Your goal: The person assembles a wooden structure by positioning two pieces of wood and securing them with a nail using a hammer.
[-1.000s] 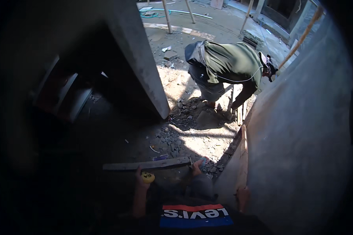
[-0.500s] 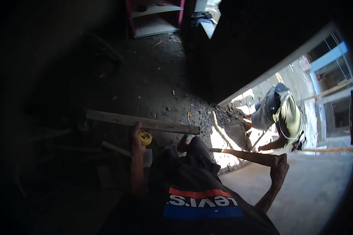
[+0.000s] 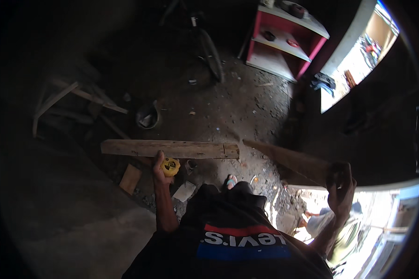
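My left hand (image 3: 161, 170) is closed round a yellow tape measure (image 3: 171, 167) and a short wooden board (image 3: 191, 149), which lies crosswise before me with a cut mark near its right end. At the right, my right hand (image 3: 340, 185) grips the end of a longer wooden board (image 3: 288, 159) that slants away toward the middle, its far end near the first board's right end. Below the boards my foot in a sandal (image 3: 232, 181) rests on the dirty floor.
A bicycle (image 3: 212, 56) and pink-and-white shelf (image 3: 277, 44) stand ahead. Wooden frames (image 3: 56, 100) and a bucket (image 3: 147, 116) are at left, with scraps and rubble on the floor (image 3: 246, 107). Bright openings are at right; a co-worker (image 3: 340, 232) bends in the lower one.
My view has swung left from the sunlit doorway to the dim room, so the co-worker has shifted to the lower right. The board in my right hand has come up beside the one at my left.
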`<state>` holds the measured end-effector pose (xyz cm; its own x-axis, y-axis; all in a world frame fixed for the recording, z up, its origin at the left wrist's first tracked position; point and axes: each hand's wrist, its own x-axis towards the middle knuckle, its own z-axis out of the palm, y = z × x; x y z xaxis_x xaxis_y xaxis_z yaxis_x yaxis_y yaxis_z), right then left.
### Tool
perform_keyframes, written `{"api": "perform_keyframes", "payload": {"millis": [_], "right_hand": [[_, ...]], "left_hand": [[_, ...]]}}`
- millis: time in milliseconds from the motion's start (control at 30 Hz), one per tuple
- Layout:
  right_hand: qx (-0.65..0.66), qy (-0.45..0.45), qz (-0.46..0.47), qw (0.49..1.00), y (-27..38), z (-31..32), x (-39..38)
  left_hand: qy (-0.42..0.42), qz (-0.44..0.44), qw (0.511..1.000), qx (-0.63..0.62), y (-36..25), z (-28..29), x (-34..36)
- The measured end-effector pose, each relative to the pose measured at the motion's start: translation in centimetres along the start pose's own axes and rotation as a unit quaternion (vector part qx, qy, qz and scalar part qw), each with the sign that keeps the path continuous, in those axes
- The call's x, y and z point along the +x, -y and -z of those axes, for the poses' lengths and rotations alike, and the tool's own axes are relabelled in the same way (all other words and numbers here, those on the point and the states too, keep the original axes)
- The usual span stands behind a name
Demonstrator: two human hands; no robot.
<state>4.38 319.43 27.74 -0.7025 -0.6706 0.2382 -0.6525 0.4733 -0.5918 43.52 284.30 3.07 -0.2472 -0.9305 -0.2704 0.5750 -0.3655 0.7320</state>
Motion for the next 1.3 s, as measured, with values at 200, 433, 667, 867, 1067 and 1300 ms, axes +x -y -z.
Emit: {"api": "perform_keyframes", "payload": {"millis": [200,433,667,867,1067,1300], "right_hand": [[0.049,0.076,0.155,0.984,0.2,-5.5,12.5],[0.061,-0.049,0.292,0.953,-4.3,-20.1,27.2],[0.069,-0.079,0.197,0.975,1.3,-25.7,35.3],[0.220,-0.174,0.134,0.951,3.9,-34.2,42.7],[0.391,-0.101,0.076,0.912,3.9,-42.1,52.2],[0.462,-0.132,0.115,0.869,11.5,-48.7,58.9]], "left_hand": [[-0.115,-0.087,0.989,0.031,-1.5,-3.4,-1.2],[-0.152,-0.126,0.980,-0.009,-3.1,-7.9,1.0],[-0.177,-0.166,0.970,-0.022,-3.8,-8.1,7.7],[-0.148,-0.155,0.975,-0.057,-3.7,-5.3,18.9],[-0.100,-0.145,0.984,-0.035,-6.4,-3.9,30.9],[-0.044,-0.169,0.984,-0.041,-11.4,-4.0,42.4]]}}
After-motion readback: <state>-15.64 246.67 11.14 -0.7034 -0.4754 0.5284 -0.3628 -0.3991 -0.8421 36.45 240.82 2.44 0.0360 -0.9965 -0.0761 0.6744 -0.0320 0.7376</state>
